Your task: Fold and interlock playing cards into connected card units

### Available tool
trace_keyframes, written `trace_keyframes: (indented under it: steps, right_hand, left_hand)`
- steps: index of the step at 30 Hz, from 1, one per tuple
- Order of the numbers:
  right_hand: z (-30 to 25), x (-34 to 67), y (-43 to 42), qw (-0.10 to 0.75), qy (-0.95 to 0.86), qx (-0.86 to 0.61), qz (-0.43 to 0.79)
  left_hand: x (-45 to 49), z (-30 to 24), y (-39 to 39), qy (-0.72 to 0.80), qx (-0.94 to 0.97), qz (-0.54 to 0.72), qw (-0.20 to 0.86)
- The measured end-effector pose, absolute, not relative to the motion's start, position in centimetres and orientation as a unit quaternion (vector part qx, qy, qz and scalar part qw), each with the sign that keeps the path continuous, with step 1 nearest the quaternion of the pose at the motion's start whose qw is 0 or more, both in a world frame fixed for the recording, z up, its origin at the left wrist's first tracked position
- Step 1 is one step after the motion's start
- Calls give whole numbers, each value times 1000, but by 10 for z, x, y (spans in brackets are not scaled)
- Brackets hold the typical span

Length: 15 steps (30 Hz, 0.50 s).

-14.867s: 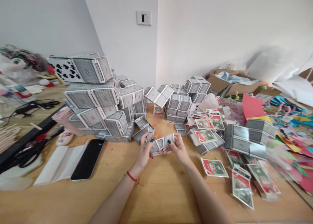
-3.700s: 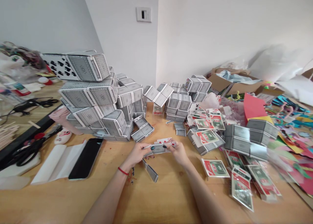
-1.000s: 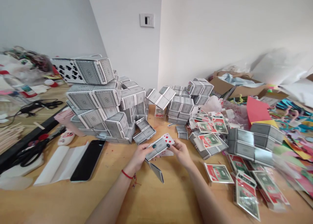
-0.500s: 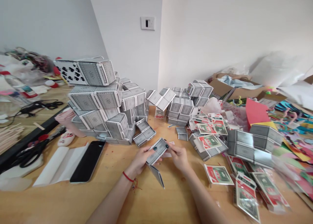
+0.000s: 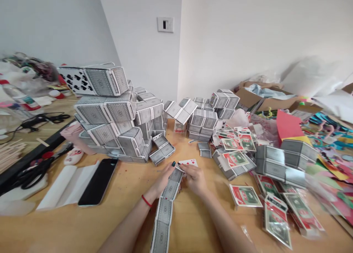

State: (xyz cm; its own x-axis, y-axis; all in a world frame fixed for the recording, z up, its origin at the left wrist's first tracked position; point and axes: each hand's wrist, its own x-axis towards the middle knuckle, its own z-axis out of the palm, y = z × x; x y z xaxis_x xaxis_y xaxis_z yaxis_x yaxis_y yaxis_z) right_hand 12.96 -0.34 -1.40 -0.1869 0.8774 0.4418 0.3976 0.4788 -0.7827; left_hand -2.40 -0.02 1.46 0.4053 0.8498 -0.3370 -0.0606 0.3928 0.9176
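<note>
A long strip of joined playing cards (image 5: 165,210), grey patterned backs up, runs from between my hands toward the table's near edge. My left hand (image 5: 161,181) grips its upper part from the left, thumb at the far end. My right hand (image 5: 196,178) pinches the far right corner of the strip; some fingertips are hidden beneath it. Just beyond my fingers a red diamond card (image 5: 190,162) lies face up on the table. A small folded card piece (image 5: 162,150) lies farther off, left of it.
Stacked card boxes (image 5: 107,113) rise at left, with more card blocks (image 5: 204,120) behind. A black phone (image 5: 97,182) and scissors (image 5: 37,172) lie at left. Card packs (image 5: 245,196) and folded card blocks (image 5: 271,161) lie at right, beside coloured paper scraps.
The folded card strip has opened out lengthwise toward me. My hands have come closer together at its far end, and the red diamond card now shows more.
</note>
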Motion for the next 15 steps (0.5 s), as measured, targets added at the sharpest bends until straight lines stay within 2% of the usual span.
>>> trace_keyframes:
  steps: [6, 12, 15]
  right_hand:
    - [-12, 128, -5, 458, -738, -415, 273]
    - [8, 129, -6, 495, -602, -426, 460]
    - [8, 126, -1, 478, -555, -456, 504]
  left_hand:
    - [-21, 10, 5, 508, 480, 348, 625]
    - [-27, 8, 6, 493, 555, 343, 575]
    - [-27, 9, 4, 482, 598, 357, 532]
